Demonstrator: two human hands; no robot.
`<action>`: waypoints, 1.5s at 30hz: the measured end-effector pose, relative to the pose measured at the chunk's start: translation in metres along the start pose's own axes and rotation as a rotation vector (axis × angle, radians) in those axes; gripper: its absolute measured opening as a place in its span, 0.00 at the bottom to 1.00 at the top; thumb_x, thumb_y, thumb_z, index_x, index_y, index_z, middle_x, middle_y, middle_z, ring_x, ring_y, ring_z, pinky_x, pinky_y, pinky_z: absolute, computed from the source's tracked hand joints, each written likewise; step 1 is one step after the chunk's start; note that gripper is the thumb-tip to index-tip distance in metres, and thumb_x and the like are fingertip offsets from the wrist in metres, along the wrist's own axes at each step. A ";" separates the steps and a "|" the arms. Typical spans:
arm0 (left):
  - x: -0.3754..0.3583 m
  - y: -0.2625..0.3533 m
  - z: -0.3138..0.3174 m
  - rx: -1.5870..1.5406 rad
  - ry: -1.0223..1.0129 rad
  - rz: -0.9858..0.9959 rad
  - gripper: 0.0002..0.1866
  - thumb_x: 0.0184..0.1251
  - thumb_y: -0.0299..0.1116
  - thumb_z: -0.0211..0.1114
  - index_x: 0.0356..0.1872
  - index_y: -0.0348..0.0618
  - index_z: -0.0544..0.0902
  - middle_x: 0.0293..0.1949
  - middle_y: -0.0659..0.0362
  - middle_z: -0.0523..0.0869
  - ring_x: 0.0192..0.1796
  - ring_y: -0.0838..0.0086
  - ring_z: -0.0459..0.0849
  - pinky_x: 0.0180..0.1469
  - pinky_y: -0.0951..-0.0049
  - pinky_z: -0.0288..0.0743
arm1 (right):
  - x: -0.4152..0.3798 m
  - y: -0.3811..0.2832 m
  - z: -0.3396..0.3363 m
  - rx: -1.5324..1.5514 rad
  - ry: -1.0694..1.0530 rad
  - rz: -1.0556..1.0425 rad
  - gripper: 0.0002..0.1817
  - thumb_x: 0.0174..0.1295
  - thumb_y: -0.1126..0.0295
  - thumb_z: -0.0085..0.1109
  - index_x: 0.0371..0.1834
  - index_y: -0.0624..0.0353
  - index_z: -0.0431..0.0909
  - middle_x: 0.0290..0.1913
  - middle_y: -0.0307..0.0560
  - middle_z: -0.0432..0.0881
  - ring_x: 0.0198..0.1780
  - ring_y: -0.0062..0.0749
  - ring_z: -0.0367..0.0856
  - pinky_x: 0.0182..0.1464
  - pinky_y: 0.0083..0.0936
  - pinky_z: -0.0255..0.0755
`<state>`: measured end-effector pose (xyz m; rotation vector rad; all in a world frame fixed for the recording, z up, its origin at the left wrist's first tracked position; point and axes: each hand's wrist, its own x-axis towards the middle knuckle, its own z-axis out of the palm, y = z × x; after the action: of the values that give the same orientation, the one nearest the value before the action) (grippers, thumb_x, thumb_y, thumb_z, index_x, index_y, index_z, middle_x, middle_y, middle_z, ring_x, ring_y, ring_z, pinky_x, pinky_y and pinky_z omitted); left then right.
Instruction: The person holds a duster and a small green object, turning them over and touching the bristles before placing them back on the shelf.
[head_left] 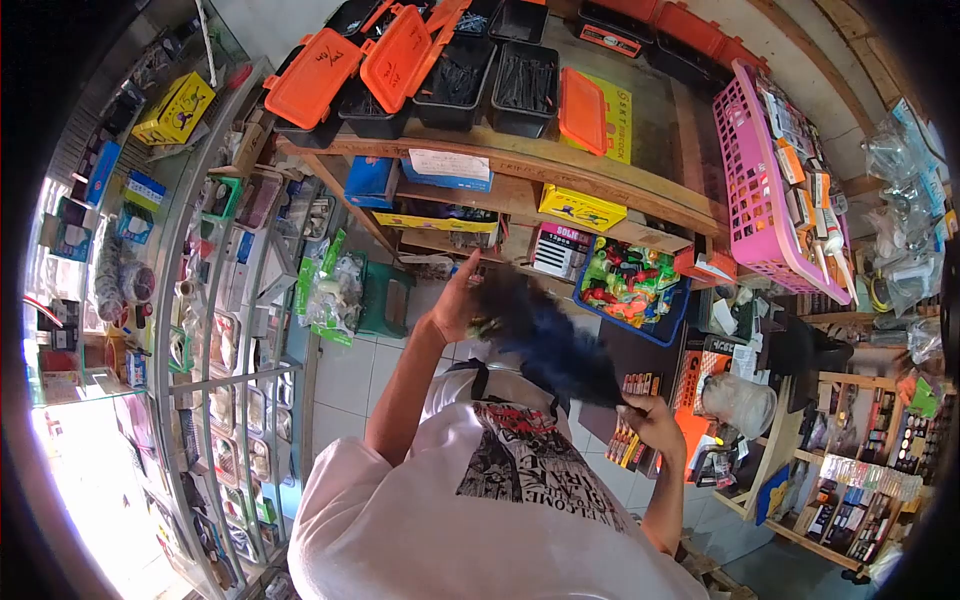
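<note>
A dark blue and black feather duster (555, 340) slants across the front of my body, its bushy feathers somewhat blurred. My right hand (655, 422) is wrapped round its narrow lower end. Up at the wide feathered end is my left hand (460, 302), with fingers stretched out along the side of the feathers. Just beyond the duster, a blue basket (655, 335) holds small colourful plastic pieces. Beside that basket stands a Solmen box (560, 250) on the lower shelf.
A wooden shelf (540, 155) ahead carries black bins (525, 90) of small parts with orange lids (315, 80). A pink basket (750, 190) stands at its right. Glass display cases (240, 380) line the left side. A green stool (385, 300) sits on the tiled floor.
</note>
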<state>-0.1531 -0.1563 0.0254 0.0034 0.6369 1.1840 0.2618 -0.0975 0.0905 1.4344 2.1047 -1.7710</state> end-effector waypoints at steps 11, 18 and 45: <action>0.020 -0.011 0.006 -0.311 -0.091 0.128 0.41 0.74 0.68 0.51 0.73 0.44 0.70 0.63 0.39 0.81 0.67 0.49 0.79 0.71 0.50 0.70 | -0.002 0.005 0.006 -0.074 0.091 -0.143 0.15 0.70 0.77 0.62 0.59 0.63 0.83 0.31 0.32 0.81 0.32 0.15 0.70 0.36 0.20 0.69; 0.042 -0.025 -0.011 -0.438 -0.210 0.104 0.37 0.76 0.64 0.50 0.72 0.45 0.73 0.68 0.41 0.77 0.67 0.47 0.78 0.71 0.45 0.70 | 0.006 0.023 0.009 0.014 0.122 -0.083 0.13 0.70 0.76 0.63 0.56 0.63 0.84 0.29 0.32 0.78 0.30 0.14 0.68 0.33 0.20 0.67; 0.038 -0.037 -0.011 -0.204 -0.050 0.294 0.42 0.79 0.68 0.38 0.75 0.43 0.70 0.72 0.51 0.75 0.70 0.58 0.78 0.75 0.53 0.66 | 0.029 0.015 0.035 0.207 0.101 -0.010 0.08 0.73 0.72 0.62 0.47 0.63 0.87 0.24 0.27 0.73 0.26 0.12 0.66 0.28 0.18 0.61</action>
<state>-0.1179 -0.1422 -0.0134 -0.0466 0.4790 1.5245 0.2376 -0.1093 0.0510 1.5953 2.0270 -2.0125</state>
